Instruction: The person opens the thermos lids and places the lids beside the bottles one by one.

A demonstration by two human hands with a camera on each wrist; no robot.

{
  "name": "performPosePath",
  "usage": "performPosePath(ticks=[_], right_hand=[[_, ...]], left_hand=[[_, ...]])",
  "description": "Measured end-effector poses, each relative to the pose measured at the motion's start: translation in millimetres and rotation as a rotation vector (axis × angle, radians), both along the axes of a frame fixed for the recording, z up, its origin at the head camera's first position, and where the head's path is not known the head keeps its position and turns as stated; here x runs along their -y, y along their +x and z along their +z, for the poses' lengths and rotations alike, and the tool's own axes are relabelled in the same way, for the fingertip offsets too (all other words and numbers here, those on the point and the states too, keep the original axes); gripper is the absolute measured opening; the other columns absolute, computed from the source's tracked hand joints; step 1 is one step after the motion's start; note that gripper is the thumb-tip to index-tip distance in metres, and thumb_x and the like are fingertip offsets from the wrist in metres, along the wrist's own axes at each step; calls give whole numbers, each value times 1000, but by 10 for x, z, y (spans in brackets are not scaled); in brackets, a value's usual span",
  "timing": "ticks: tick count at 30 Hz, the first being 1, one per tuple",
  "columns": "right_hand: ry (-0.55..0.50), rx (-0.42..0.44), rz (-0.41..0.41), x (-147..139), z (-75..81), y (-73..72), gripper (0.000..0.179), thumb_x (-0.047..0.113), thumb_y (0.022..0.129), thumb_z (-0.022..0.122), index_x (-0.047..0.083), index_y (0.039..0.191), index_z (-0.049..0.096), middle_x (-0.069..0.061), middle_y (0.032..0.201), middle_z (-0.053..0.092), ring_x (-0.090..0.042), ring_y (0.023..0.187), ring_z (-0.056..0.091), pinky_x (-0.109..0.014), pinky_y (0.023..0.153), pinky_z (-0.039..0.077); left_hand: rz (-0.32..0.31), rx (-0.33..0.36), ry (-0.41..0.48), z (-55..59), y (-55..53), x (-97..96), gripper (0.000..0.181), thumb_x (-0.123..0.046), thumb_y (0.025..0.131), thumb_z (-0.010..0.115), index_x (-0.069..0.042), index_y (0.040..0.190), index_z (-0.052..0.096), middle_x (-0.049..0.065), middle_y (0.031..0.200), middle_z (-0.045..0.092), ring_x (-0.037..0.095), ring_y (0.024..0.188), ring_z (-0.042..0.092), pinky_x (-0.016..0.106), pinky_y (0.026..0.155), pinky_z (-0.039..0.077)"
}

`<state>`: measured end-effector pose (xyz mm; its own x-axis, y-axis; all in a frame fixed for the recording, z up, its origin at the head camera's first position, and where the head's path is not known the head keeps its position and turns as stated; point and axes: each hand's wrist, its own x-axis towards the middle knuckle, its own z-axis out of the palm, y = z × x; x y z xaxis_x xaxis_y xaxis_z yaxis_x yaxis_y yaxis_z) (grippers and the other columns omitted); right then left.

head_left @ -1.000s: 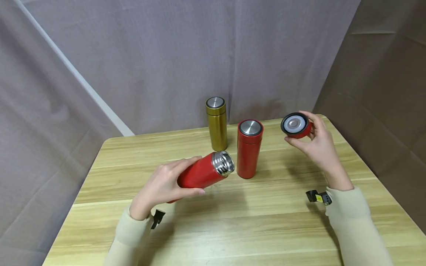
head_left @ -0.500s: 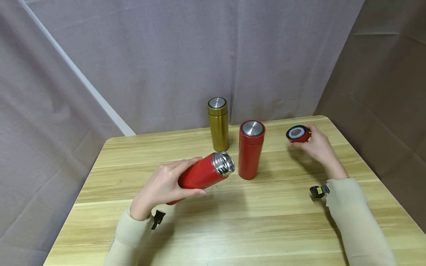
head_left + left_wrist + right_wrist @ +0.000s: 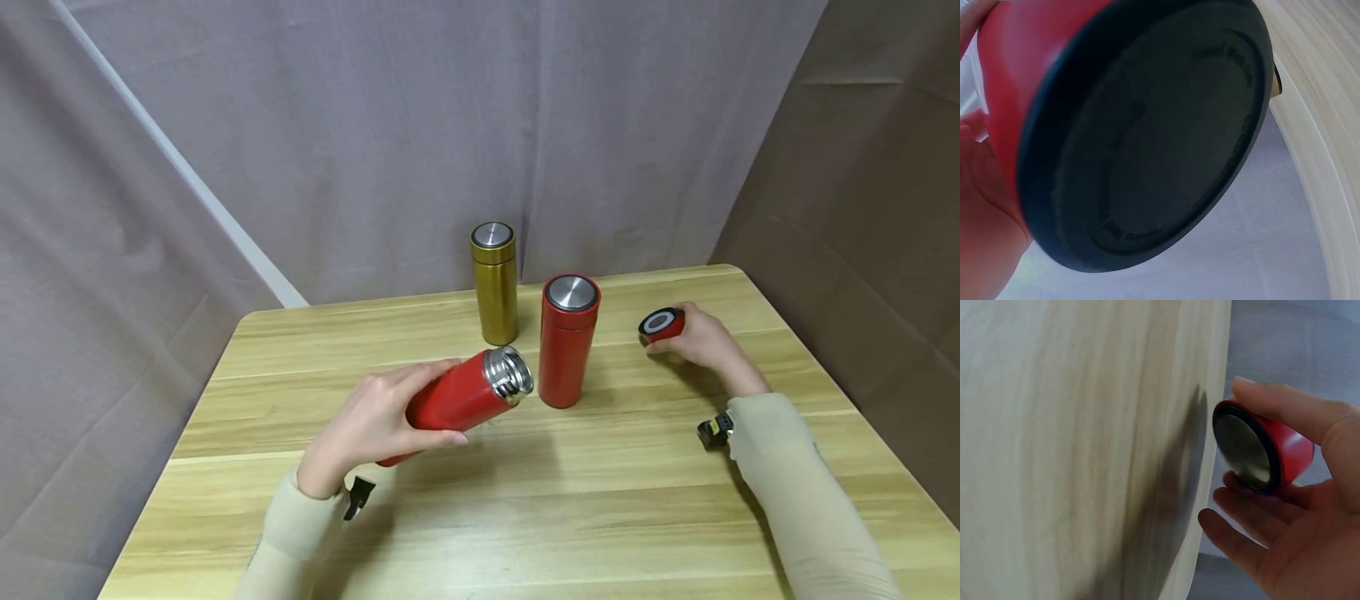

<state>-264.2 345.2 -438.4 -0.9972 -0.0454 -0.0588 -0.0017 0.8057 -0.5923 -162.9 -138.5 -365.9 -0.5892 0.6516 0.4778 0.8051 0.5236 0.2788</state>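
My left hand [image 3: 382,412] grips an uncapped red thermos flask [image 3: 461,392], which leans to the right with its bare steel mouth up. The dark round base [image 3: 1154,137] of this flask fills much of the left wrist view. Over the right part of the table, my right hand [image 3: 705,337] pinches a red lid [image 3: 666,327] between thumb and fingers. Its pale inner side faces up in the head view; the right wrist view shows its shiny metal top [image 3: 1244,450] turned toward the tabletop, apart from it.
A second red thermos [image 3: 567,350], capped, stands upright just right of the held flask's mouth. Behind it to the left is a capped gold thermos [image 3: 495,292]. The wooden table [image 3: 570,517] ends at a grey curtain [image 3: 390,150] at the back.
My right hand has lowered the lid toward the tabletop, its inner side turning from facing the camera to facing up. The left hand and its flask have stayed almost still.
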Motion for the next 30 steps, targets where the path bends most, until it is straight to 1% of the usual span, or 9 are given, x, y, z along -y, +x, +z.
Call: performPosePath(ticks=[4, 8, 13, 18, 23, 30], right_hand=[[2, 25, 25, -10, -29, -8, 95, 29, 81, 83, -19, 142, 28, -43, 126, 50, -56, 114, 51, -63, 98, 39], [8, 21, 46, -11, -40, 3, 89, 25, 80, 83, -19, 137, 32, -43, 123, 53, -56, 113, 52, -63, 97, 39], [49, 38, 56, -29, -43, 20, 89, 29, 79, 84, -19, 135, 34, -42, 122, 54, -57, 112, 52, -63, 95, 40], [69, 23, 69, -52, -49, 23, 87, 29, 77, 86, -23, 129, 39, -41, 119, 55, -54, 108, 55, -61, 93, 42], [63, 13, 67, -70, -76, 39, 87, 27, 76, 87, -28, 126, 41, -44, 118, 51, -53, 106, 54, -61, 92, 42], [50, 28, 71, -72, -99, 51, 88, 26, 78, 86, -28, 129, 38, -46, 122, 45, -55, 110, 49, -63, 95, 39]], left_hand=[[2, 4, -1, -4, 2, -10, 81, -55, 71, 87, -21, 138, 59, -4, 115, 70, 8, 87, 66, 27, 70, 55], [9, 8, -15, -15, 1, -21, 80, -54, 70, 88, -22, 138, 59, -6, 115, 70, 6, 86, 65, 27, 69, 55], [12, 10, -20, -20, -5, -30, 80, -53, 70, 88, -22, 138, 60, -6, 114, 70, 6, 85, 65, 27, 69, 54], [7, 5, -13, -24, -14, -27, 79, -58, 73, 84, -22, 139, 59, -6, 114, 70, 6, 86, 65, 26, 70, 54], [5, 5, -18, -24, -18, -29, 79, -60, 73, 83, -22, 139, 59, -5, 115, 70, 6, 86, 65, 27, 70, 54], [4, 22, -15, -28, -12, -29, 78, -58, 74, 84, -22, 139, 59, -5, 117, 70, 7, 86, 65, 27, 70, 55]])
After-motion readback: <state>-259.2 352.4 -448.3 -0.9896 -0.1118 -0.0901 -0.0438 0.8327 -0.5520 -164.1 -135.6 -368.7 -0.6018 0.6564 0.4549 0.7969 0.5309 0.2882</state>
